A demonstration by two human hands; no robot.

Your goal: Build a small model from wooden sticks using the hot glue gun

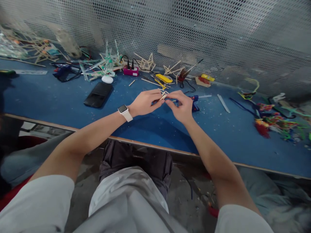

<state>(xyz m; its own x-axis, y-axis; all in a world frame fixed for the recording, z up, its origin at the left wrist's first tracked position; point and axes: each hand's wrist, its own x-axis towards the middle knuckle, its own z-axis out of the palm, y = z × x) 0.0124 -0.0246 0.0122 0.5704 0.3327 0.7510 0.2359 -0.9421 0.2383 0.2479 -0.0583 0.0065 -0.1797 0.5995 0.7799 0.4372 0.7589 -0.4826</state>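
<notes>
Above the blue table, my left hand (pixel 147 102) and my right hand (pixel 181 105) meet at the fingertips. Between them is a small piece made of short pale wooden sticks (pixel 163 95), pinched from both sides. Its exact shape is partly hidden by the fingers. A watch with a white strap (pixel 125 113) is on my left wrist. Just behind my right hand lies a blue glue gun (pixel 195 103), partly covered by that hand. A yellow utility knife (pixel 163 78) lies beyond the fingertips, among loose sticks.
A black phone (pixel 98 94) and a white rounded case (pixel 107 79) lie left of my hands. A purple power adapter (pixel 131 71) with plugged cables stands behind. Stick structures (pixel 145 63) line the perforated metal panel (pixel 155 29). Colourful scraps (pixel 272 119) lie right, beyond a glue stick (pixel 223 103).
</notes>
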